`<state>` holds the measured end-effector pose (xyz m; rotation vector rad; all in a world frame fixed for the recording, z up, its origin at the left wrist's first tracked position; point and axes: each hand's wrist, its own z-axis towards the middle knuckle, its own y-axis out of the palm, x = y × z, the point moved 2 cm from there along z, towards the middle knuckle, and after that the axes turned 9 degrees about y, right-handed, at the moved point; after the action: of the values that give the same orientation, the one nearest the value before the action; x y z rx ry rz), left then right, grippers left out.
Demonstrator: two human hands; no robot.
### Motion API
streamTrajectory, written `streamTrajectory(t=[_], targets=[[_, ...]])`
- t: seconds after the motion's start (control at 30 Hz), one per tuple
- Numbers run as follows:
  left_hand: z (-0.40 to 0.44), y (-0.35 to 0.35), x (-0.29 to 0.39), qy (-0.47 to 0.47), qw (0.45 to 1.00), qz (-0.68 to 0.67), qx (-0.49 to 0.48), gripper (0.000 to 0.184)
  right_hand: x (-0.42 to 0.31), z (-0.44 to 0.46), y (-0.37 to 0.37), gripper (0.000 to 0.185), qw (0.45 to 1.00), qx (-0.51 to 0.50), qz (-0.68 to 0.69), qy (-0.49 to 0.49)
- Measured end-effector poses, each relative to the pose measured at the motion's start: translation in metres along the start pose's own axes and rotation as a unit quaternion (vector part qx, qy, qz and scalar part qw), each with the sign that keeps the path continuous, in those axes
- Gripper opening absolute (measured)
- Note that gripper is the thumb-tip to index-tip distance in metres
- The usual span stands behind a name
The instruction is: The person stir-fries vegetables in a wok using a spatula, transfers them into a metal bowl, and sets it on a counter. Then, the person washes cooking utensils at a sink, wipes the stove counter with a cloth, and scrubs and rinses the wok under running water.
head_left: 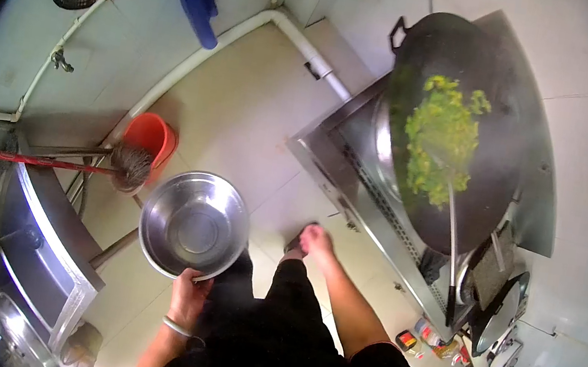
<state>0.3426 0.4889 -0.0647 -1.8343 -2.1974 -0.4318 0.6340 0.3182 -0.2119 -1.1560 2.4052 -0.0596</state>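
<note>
My left hand (188,297) grips the near rim of a shiny stainless steel basin (194,229), its fingers under the edge and thumb on top. Nothing lies inside the basin. My right hand (317,240) hangs in front of my legs with the fingers curled in, and I see nothing in it. To its right, a large dark wok (495,160) sits on the stove and holds chopped yellow-green vegetables (441,141). A long-handled cooking utensil (451,237) leans in the wok, its head hidden among the vegetables.
A steel stove edge (376,245) runs along my right. At left stand a steel sink (48,223), an orange-red bucket (151,139) and a bristly brush (131,165) with a red handle. Bottles (431,333) stand at lower right. White pipes (199,55) follow the wall.
</note>
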Motion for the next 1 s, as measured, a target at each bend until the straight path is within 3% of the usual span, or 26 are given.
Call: streamTrajectory(t=[0.13, 0.2, 0.23, 0.33, 0.37, 0.4, 0.47, 0.5, 0.57, 0.6, 0.67, 0.7, 0.73, 0.8, 0.83, 0.87, 0.93, 1.0], targets=[[0.03, -0.019, -0.013, -0.022, 1.0, -0.016, 0.015, 0.01, -0.023, 0.063, 0.007, 0.011, 0.94, 0.131, 0.315, 0.01], [0.036, -0.023, -0.02, -0.037, 0.999, -0.006, -0.025, 0.023, -0.029, 0.11, 0.013, 0.015, 0.939, 0.164, 0.301, 0.007], [0.037, -0.025, -0.021, -0.04, 0.999, 0.027, -0.016, 0.012, -0.027, 0.133, 0.014, 0.025, 0.937, 0.2, 0.286, -0.001], [0.055, -0.045, -0.032, -0.052, 0.998, 0.015, 0.026, 0.013, -0.021, 0.184, 0.021, 0.022, 0.917, 0.244, 0.311, -0.062], [0.065, -0.066, -0.042, -0.058, 0.998, 0.021, 0.021, 0.013, -0.036, 0.174, 0.026, 0.012, 0.88, 0.209, 0.425, -0.036], [0.079, -0.093, -0.053, -0.017, 0.994, 0.109, -0.018, 0.015, -0.043, 0.168, 0.03, 0.016, 0.853, 0.225, 0.469, -0.037], [0.087, -0.099, -0.056, 0.022, 0.977, 0.199, -0.066, 0.017, -0.044, 0.171, 0.03, 0.017, 0.843, 0.236, 0.484, -0.007], [0.087, -0.099, -0.054, 0.009, 0.985, 0.162, -0.065, 0.019, -0.04, 0.172, 0.023, 0.017, 0.839, 0.242, 0.488, -0.008], [0.08, -0.086, -0.048, 0.02, 0.983, 0.168, -0.07, 0.019, -0.037, 0.174, 0.02, 0.015, 0.711, 0.009, 0.701, -0.054], [0.074, -0.073, -0.041, 0.026, 0.982, 0.171, -0.073, 0.019, -0.038, 0.174, 0.017, 0.015, 0.708, 0.01, 0.704, -0.056], [0.059, -0.041, -0.031, -0.1, 0.994, -0.011, 0.03, 0.019, -0.042, 0.169, 0.016, 0.014, 0.619, -0.09, 0.777, -0.067], [0.06, -0.046, -0.034, -0.101, 0.994, -0.006, 0.031, 0.019, -0.041, 0.167, 0.016, 0.015, 0.599, -0.103, 0.792, -0.061], [0.064, -0.054, -0.038, -0.04, 0.996, 0.081, -0.017, 0.019, -0.037, 0.164, 0.016, 0.015, 0.596, -0.099, 0.795, -0.058], [0.066, -0.058, -0.04, 0.021, 0.982, 0.174, -0.066, 0.02, -0.044, 0.14, 0.017, 0.014, 0.649, -0.083, 0.756, -0.03], [0.067, -0.058, -0.041, 0.003, 0.985, 0.165, -0.051, 0.02, -0.064, 0.108, 0.011, 0.023, 0.698, -0.049, 0.714, 0.003], [0.064, -0.053, -0.04, -0.006, 0.986, 0.163, -0.045, 0.02, -0.055, 0.107, 0.004, 0.023, 0.693, -0.048, 0.72, 0.001], [0.058, -0.034, -0.04, -0.042, 0.992, 0.116, -0.01, 0.02, -0.014, 0.122, -0.016, 0.02, 0.678, 0.075, 0.731, 0.029], [0.058, -0.029, -0.046, -0.07, 0.995, 0.073, 0.015, 0.022, 0.012, 0.138, -0.034, 0.018, 0.685, 0.096, 0.722, -0.008]])
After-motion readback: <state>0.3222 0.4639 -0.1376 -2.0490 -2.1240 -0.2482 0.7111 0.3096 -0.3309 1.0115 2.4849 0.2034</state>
